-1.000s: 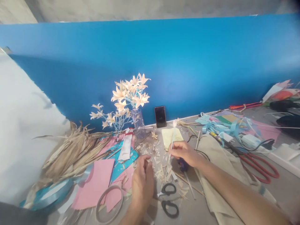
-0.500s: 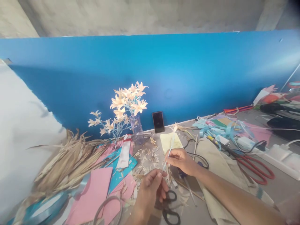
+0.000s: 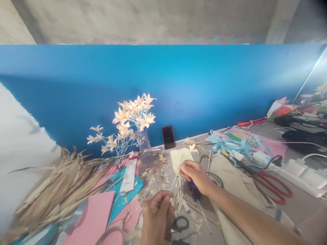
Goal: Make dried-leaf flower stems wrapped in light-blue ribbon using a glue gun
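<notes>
**Both hands pinch one thin stem**

The left hand (image 3: 157,208) is closed in a pinch on the lower end of a thin pale stem (image 3: 175,177). The right hand (image 3: 195,173) grips the same stem higher up between thumb and fingertips. The stem slants up and to the right above the worktop (image 3: 301,211), and a small cream flower (image 3: 192,148) sits at its top, just past the right hand.

Under the stem lie pale scraps (image 3: 155,177) and a yellow sheet (image 3: 177,157). Black scissors (image 3: 180,224) lie just right of the left hand, partly hidden by it. A blue-handled tool (image 3: 194,193) lies beneath the right wrist, and the forearm crosses a beige cloth (image 3: 235,177).

Farther back, a clear vase (image 3: 143,142) of cream flowers stands against the blue wall (image 3: 204,88), with a dark phone (image 3: 168,136) propped beside it. Dried leaves (image 3: 58,187) and pink paper (image 3: 94,217) lie on the left. Red scissors (image 3: 277,190) and a white power strip (image 3: 304,173) lie on the right.
</notes>
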`<state>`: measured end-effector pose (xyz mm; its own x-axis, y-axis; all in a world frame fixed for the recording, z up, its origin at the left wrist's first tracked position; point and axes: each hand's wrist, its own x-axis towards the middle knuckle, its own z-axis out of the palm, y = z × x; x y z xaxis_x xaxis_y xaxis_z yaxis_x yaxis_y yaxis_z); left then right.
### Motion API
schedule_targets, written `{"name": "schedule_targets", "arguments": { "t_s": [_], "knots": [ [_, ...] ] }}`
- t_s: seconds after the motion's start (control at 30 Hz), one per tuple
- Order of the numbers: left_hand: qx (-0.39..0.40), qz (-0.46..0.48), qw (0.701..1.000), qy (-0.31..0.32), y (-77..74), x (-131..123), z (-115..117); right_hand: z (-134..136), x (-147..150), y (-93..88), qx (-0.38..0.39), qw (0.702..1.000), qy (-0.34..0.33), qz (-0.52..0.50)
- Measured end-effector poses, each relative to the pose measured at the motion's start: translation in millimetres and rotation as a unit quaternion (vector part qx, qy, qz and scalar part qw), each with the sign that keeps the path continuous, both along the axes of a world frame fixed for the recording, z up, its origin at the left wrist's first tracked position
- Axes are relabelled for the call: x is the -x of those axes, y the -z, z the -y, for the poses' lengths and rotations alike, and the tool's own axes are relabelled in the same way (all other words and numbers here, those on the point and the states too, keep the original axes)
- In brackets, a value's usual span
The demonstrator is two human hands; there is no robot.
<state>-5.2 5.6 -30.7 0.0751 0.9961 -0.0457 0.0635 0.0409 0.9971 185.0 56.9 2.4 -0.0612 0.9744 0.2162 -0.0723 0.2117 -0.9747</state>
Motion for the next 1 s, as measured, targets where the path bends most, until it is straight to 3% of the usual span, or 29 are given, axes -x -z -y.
{"name": "schedule_targets", "arguments": {
  "t_s": [0.1, 0.2, 0.37, 0.43, 0.53, 0.63, 0.8, 1.0],
  "knots": [
    [0.014, 0.006, 1.000, -0.005, -6.2, -1.4, 2.6, 2.2, -2.0, -4.3, -0.023, 0.998, 0.029, 0.051],
    [0.020, -0.014, 1.000, 0.008, -5.8, -1.0, 0.8, 5.4, -3.2, -5.7, -0.124, 0.973, 0.093, 0.169],
    [0.019, -0.047, 0.997, 0.053, 2.3, 0.6, -3.6, 14.9, -1.5, -5.8, -0.370, 0.846, 0.214, 0.319],
    [0.014, -0.043, 0.998, 0.050, 5.1, -0.7, -3.2, 19.9, -1.4, -7.8, -0.422, 0.798, 0.244, 0.354],
    [0.016, -0.043, 0.998, 0.051, 7.8, -3.4, -2.0, 25.0, -2.9, -12.4, -0.457, 0.757, 0.267, 0.383],
    [-0.010, -0.074, 0.997, 0.030, 8.2, -4.4, -1.5, 26.7, -4.6, -16.4, -0.460, 0.737, 0.294, 0.400],
    [-0.160, -0.179, 0.971, 0.009, 7.4, -2.0, -2.6, 28.8, -3.4, -17.6, -0.475, 0.714, 0.313, 0.409],
    [-0.127, -0.211, 0.969, 0.027, 9.7, 2.0, -4.8, 30.6, 0.5, -13.5, -0.480, 0.718, 0.289, 0.414]
  ]
}}
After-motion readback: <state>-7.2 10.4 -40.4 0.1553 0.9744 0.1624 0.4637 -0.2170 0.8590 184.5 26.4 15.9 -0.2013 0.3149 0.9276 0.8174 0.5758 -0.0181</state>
